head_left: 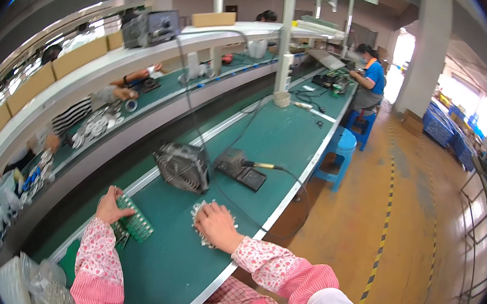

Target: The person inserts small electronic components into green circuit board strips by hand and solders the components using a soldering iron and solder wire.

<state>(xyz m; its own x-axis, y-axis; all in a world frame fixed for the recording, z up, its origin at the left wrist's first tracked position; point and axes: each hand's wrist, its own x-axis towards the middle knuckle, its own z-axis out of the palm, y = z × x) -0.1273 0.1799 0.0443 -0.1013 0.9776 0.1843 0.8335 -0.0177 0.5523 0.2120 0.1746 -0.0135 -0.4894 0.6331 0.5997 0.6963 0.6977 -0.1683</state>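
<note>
Clock centred on the white pile, twelve straight ahead of you.

Nine o'clock: your left hand (109,206) is clamped on the upper left of a green circuit board (136,221), thumb over the near face, fingers at the top edge. The board is tilted, not flat. Held at one end like that, most of its face stays uncovered, probably so you can see its rows. Below it, another green board (120,237) shows only in part.

Centre: your right hand (216,223) rests palm down over a loose heap of small white parts (197,209), fingers bent into it. Whether the fingertips are apart or together on a part, I cannot tell; they are hidden. The heap lies within short reach of the board, likely to keep the hand's travel small.

Eleven o'clock: black fan (183,168) upright on the green bench top (153,273), near the work, perhaps to move air across it.

Between twelve and one: dark stand (236,164) with a corded, yellow-banded tool (263,165), handle pointing toward the bench's right edge, presumably for an easy right-hand grasp.

Eight o'clock: clear plastic bag (52,286), well apart from the heap.
</note>
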